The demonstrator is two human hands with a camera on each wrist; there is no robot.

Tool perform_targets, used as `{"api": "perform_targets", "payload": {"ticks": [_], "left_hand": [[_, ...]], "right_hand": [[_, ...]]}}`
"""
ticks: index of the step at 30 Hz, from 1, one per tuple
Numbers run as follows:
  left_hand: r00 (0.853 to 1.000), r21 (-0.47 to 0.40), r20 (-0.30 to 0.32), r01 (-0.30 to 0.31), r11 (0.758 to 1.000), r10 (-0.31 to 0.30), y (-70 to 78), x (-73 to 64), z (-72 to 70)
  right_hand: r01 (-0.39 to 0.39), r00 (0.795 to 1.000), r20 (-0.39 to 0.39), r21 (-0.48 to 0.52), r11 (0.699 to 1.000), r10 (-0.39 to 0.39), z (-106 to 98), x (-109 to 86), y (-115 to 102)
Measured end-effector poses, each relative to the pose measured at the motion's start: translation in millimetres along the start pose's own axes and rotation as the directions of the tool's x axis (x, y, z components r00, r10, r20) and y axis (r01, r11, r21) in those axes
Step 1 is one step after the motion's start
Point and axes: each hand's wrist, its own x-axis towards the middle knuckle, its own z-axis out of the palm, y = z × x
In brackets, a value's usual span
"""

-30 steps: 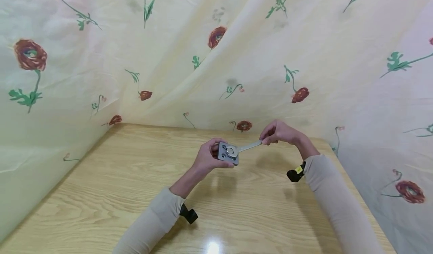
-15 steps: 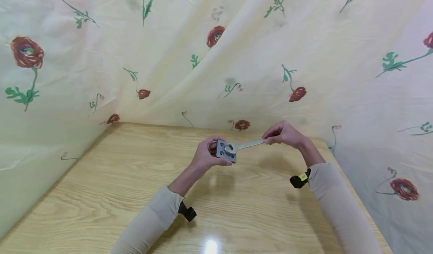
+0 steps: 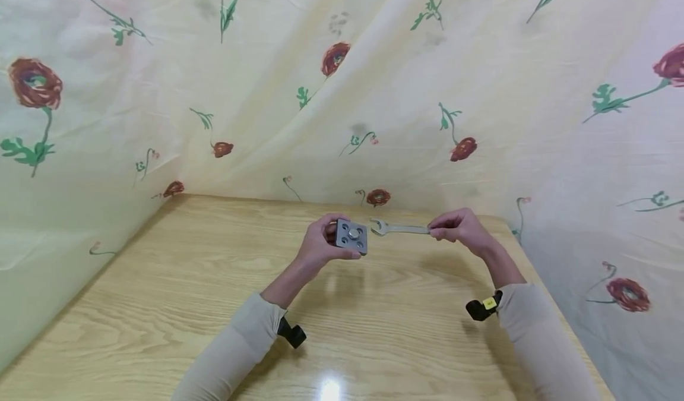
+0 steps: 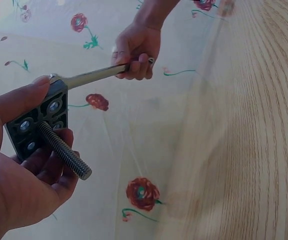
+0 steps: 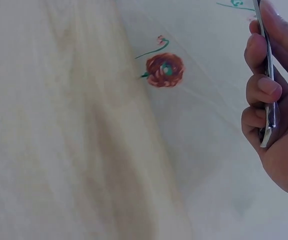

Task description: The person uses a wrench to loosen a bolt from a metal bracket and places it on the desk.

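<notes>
My left hand [image 3: 315, 243] grips a square dark-grey plate [image 3: 344, 243] by its edges, above the table. The plate has a hole near each corner, and a bolt head [image 3: 354, 233] shows at its centre. From the plate's other side a long threaded bolt shank [image 4: 66, 152] sticks out in the left wrist view. My right hand [image 3: 459, 230] holds a silver wrench [image 3: 406, 229] by its handle end, fingers curled round it. The wrench's open-ended head [image 3: 379, 227] points left, just right of the plate and apart from the bolt head in the head view.
Below both hands lies a light wood-grain table [image 3: 214, 282]. A flower-patterned cloth [image 3: 256, 92] hangs along its back and sides. Small black cameras [image 3: 293, 332] are strapped at both wrists.
The wrench head has come off the bolt head and moved right with my right hand, which also sank slightly. The plate, still in my left hand, now shows its bolt head uncovered.
</notes>
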Motion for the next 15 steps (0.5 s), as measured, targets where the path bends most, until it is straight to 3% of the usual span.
{"api": "perform_targets", "payload": {"ticks": [6,9,15], "left_hand": [[1.0,-0.008,0.004,-0.006,1.0,0.006,-1.5,0.2,0.4],[1.0,-0.008,0.007,-0.006,1.0,0.006,-1.0,-0.4,0.5],[1.0,-0.007,0.007,-0.001,1.0,0.001,1.6,-1.6,1.0]], "right_hand": [[-0.047,0.996,-0.076,0.054,0.997,0.051,5,-15.7,15],[-0.08,0.989,-0.119,0.036,0.996,0.084,9,-23.2,21],[-0.196,0.958,-0.222,-0.032,0.98,0.184,15,-34.8,31]]}}
